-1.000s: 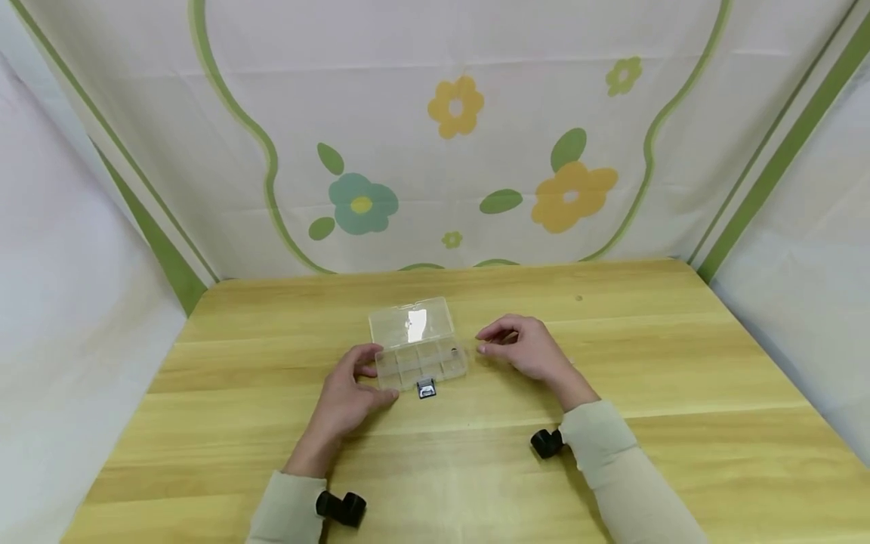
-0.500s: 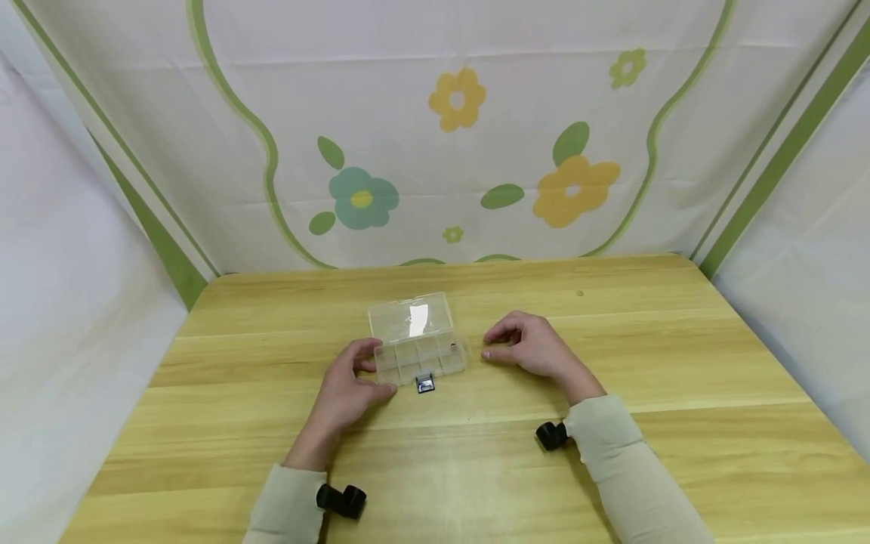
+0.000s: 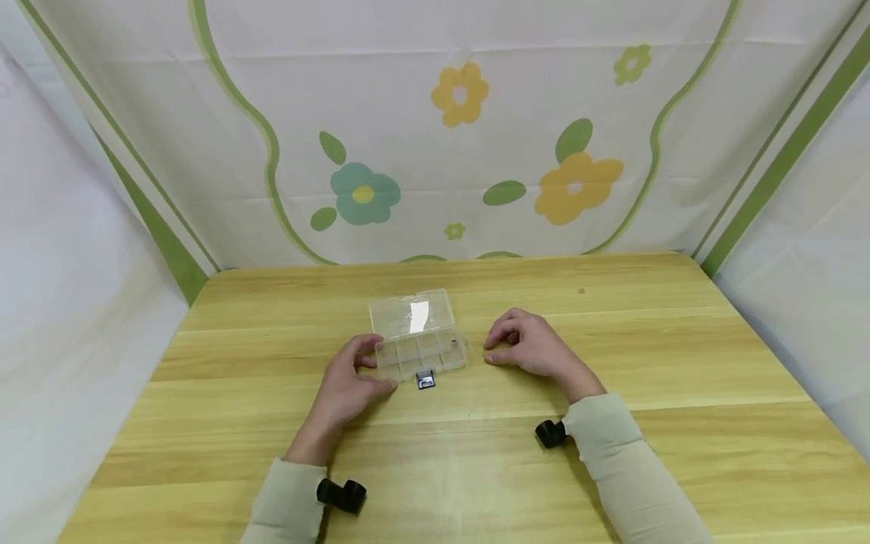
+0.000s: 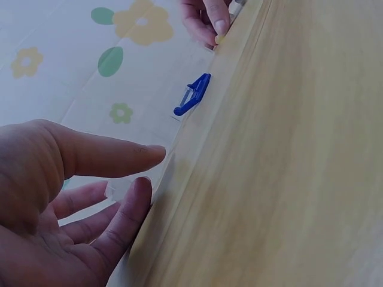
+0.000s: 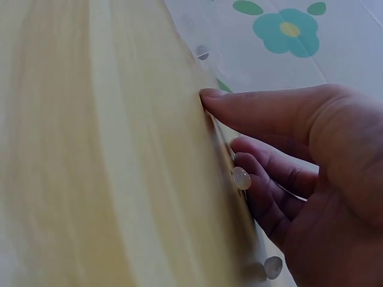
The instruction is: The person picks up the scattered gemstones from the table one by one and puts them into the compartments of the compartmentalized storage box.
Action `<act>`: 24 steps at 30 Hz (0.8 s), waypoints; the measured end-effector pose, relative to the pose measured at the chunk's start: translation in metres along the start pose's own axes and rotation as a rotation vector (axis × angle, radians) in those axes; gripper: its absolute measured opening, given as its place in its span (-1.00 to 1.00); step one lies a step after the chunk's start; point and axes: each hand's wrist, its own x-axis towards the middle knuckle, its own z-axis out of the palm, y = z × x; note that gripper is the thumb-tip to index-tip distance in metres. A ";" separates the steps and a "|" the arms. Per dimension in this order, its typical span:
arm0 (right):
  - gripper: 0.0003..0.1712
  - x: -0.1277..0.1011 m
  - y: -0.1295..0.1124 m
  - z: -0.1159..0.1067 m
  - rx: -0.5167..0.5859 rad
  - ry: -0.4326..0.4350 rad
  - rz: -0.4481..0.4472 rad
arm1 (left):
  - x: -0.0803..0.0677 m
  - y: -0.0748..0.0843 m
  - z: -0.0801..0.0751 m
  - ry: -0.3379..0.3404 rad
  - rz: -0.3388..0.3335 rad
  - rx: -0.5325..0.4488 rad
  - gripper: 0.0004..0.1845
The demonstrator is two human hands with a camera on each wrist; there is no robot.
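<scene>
Left hand [image 3: 350, 389] sits at the near-left end of the clear box [image 3: 421, 355], thumb and fingers loosely spread and touching its corner rather than clamped round it. That box lies mid-table [image 3: 612, 468] with its lid [image 3: 411, 311] thrown back flat behind it and a small blue latch [image 3: 425, 381] poking out at the front edge. Right hand [image 3: 530, 346] rests just off the box's right end, fingers curled in toward the thumb — whether something tiny is pinched there I cannot tell from any view. To my eye the steadying matters most: the left fingers want to bear against the box wall so it can't skate on the smooth wood, while the right comes in low over the compartments — slow, no nudging the lid
</scene>
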 end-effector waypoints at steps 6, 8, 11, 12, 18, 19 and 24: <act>-0.94 -0.001 -0.002 0.001 0.011 -0.016 -0.015 | -0.001 0.002 -0.001 0.006 0.008 0.006 -0.18; -0.94 -0.002 -0.003 0.001 0.011 -0.016 -0.026 | -0.001 0.002 -0.001 0.007 0.012 0.018 -0.18; -0.93 -0.002 -0.001 0.002 0.007 -0.013 -0.044 | -0.002 0.001 0.000 0.006 0.010 0.029 -0.18; -0.93 -0.002 0.000 0.002 0.008 -0.011 -0.049 | -0.002 0.001 0.000 0.006 0.005 0.030 -0.18; -0.93 -0.003 0.000 0.005 0.002 0.025 -0.060 | -0.006 0.002 0.000 0.009 0.008 0.030 -0.18; -0.94 -0.002 -0.001 0.006 0.001 0.031 -0.056 | -0.006 0.002 0.000 0.010 0.007 0.029 -0.18; -0.94 -0.001 -0.006 0.008 0.046 0.060 -0.025 | -0.006 0.003 0.000 0.015 0.003 0.022 -0.19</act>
